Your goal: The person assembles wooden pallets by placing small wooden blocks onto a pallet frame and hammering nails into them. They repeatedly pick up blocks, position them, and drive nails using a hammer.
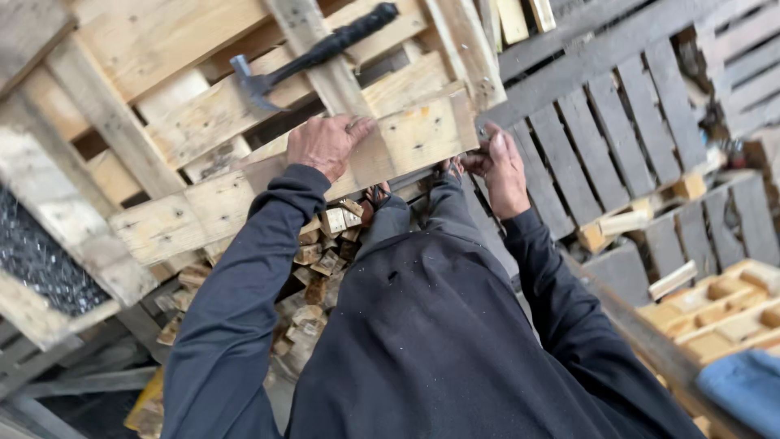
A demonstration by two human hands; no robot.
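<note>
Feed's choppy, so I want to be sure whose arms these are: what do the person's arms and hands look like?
Both arms wear long, dark navy sleeves of soft, creased fabric, ending at the wrists. The left hand and right hand are bare, with no gloves. No watch or wristband shows. The dark top matches the sleeves.
</note>
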